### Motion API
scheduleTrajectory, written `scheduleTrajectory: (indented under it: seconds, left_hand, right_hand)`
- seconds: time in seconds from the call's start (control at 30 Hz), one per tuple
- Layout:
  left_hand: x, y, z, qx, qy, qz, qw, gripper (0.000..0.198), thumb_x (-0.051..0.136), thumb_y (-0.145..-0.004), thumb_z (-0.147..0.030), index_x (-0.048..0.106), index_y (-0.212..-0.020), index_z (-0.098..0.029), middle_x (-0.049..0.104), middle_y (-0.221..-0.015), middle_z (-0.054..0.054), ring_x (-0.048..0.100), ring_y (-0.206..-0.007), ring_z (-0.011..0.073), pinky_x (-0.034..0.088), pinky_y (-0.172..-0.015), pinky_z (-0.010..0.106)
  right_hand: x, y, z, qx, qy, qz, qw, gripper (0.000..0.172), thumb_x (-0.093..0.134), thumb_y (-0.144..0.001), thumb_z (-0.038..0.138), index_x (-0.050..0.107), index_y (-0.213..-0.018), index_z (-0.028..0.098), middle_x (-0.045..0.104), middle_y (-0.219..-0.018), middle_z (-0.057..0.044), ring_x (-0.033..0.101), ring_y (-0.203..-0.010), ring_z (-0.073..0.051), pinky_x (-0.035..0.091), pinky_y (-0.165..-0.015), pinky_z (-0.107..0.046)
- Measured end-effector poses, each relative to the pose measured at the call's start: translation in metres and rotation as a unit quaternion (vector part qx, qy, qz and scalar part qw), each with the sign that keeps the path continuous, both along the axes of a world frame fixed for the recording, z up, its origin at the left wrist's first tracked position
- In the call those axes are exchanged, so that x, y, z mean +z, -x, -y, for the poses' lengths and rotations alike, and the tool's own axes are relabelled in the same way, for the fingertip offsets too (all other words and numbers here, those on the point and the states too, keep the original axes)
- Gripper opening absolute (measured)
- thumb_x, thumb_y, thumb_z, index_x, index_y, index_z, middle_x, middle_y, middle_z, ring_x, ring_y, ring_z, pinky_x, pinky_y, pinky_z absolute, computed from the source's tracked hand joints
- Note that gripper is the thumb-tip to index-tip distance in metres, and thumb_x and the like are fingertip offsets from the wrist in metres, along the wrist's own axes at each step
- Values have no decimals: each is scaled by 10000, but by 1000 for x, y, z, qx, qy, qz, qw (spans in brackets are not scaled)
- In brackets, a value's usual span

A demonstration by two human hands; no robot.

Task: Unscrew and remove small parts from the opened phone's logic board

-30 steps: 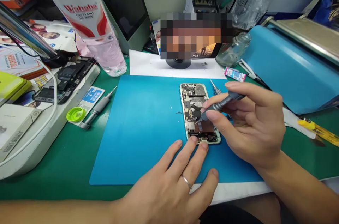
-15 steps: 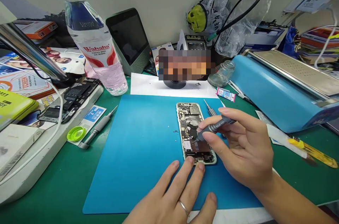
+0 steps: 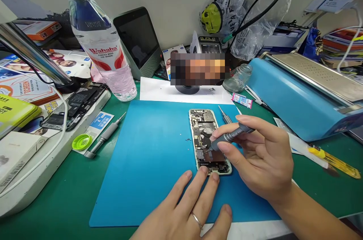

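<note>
An opened phone (image 3: 208, 126) with its inner parts showing lies on the blue mat (image 3: 147, 157). My right hand (image 3: 262, 157) grips a grey screwdriver (image 3: 231, 137) between thumb and fingers, its tip at the lower left part of the phone's inside. My left hand (image 3: 190, 209), with a ring on one finger, is spread flat, its fingertips at the phone's lower edge. A second screwdriver (image 3: 225, 115) lies just beyond my right hand, partly hidden by it. Another grey screwdriver (image 3: 106, 136) rests left of the mat.
At the left are a water bottle (image 3: 104, 51), a green cap (image 3: 82, 141) and another opened phone (image 3: 76, 106). A blue machine (image 3: 289, 96) stands at the right, near a yellow-handled brush (image 3: 334, 162). A glass jar (image 3: 239, 77) sits behind the mat.
</note>
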State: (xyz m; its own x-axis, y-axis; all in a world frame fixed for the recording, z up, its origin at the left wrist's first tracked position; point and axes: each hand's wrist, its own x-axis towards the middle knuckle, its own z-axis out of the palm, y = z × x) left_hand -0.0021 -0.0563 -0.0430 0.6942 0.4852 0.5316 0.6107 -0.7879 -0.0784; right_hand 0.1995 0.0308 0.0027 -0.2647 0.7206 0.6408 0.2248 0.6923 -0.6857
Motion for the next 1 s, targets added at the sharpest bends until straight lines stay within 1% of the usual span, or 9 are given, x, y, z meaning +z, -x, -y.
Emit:
scheduleTrajectory:
  seconds: [0.1, 0.3, 0.43, 0.67, 0.8, 0.9, 1.0]
  left_hand:
    - [-1, 0, 1, 2, 2, -7, 1000, 359, 577, -1090, -372, 576, -1418, -226, 634, -1477, 136, 579, -1404, 312, 400, -1200, 466]
    - [2, -1, 0, 0, 14, 2, 1000, 326, 518, -1112, -367, 591, -1396, -225, 662, -1443, 120, 591, -1390, 295, 363, -1221, 453]
    - [3, -1, -1, -5, 10, 1, 1000, 318, 531, -1108, -353, 595, -1389, -217, 670, -1428, 126, 600, -1379, 301, 340, -1230, 465]
    - [3, -1, -1, -5, 11, -8, 1000, 321, 564, -1090, -364, 592, -1375, -219, 654, -1444, 140, 595, -1382, 308, 376, -1201, 457]
    - [2, 0, 0, -11, 20, -18, 1000, 364, 610, -1068, -375, 577, -1392, -212, 633, -1466, 147, 575, -1402, 309, 352, -1234, 474]
    - [0, 2, -2, -10, 17, 2, 1000, 395, 622, -1066, -383, 573, -1417, -207, 620, -1476, 149, 538, -1438, 324, 330, -1255, 506]
    - [-2, 5, -4, -23, -3, 13, 1000, 426, 617, -1069, -390, 571, -1454, -213, 605, -1490, 139, 514, -1458, 342, 371, -1238, 504]
  right_hand:
    - [0, 0, -1, 7, 5, -8, 1000, 660, 704, -886, -25, 550, -1430, 314, 718, -1069, -16, 780, -928, -168, 702, -754, -251]
    - [3, 1, -2, 19, 14, -9, 1000, 608, 700, -898, -11, 539, -1393, 303, 724, -1051, -17, 784, -924, -170, 708, -736, -256]
    - [2, 2, -3, 18, 13, 1, 1000, 572, 698, -906, 1, 532, -1368, 294, 727, -1031, -22, 786, -901, -176, 707, -707, -265]
    - [0, 1, -3, 20, 26, -5, 999, 562, 693, -915, 11, 523, -1366, 299, 734, -1033, -23, 782, -890, -179, 706, -694, -280]
    - [0, 1, -3, 23, 28, -4, 999, 564, 697, -912, 8, 525, -1363, 300, 730, -1038, -23, 787, -906, -184, 705, -711, -284]
    - [-1, 1, -4, 18, 34, -4, 999, 551, 706, -906, 13, 530, -1340, 304, 722, -1034, -18, 789, -915, -186, 703, -723, -284]
    - [-2, 1, -4, 24, 36, -3, 999, 557, 709, -902, 7, 524, -1336, 301, 712, -1032, -15, 789, -927, -180, 702, -745, -277]
